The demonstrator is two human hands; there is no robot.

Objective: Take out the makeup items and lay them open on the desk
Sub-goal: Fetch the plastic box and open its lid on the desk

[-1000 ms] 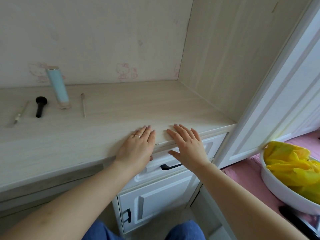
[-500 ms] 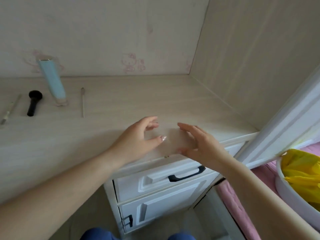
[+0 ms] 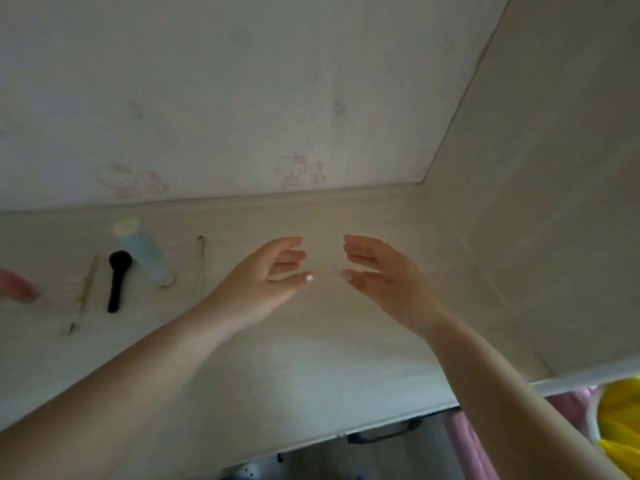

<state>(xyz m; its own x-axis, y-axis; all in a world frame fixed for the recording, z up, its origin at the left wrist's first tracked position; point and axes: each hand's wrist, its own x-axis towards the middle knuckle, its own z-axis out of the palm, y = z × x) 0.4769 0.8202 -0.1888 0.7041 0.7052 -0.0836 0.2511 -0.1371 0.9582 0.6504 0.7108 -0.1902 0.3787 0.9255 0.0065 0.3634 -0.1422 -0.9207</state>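
Both hands hover above the middle of the pale wooden desk point(image 3: 311, 358), palms facing each other. My left hand point(image 3: 266, 275) and my right hand point(image 3: 377, 271) are a small gap apart, fingers curved and spread, nothing visible between them. On the desk at the left lie a light blue tube point(image 3: 143, 252), a black brush point(image 3: 117, 278), a thin greenish tool point(image 3: 83, 292), a thin stick point(image 3: 201, 261) and a pink item point(image 3: 15, 284) cut by the frame edge. The picture is blurred.
A wooden side panel point(image 3: 554, 202) closes the desk on the right, and a wall with pink cartoon prints point(image 3: 294, 171) stands behind. A dark drawer handle point(image 3: 384, 433) shows below the desk edge. Yellow cloth point(image 3: 620, 424) lies at the lower right.
Both hands have lifted off the desk's front edge and moved up and forward over the desk, turning palm to palm. The view has tilted upward and darkened.
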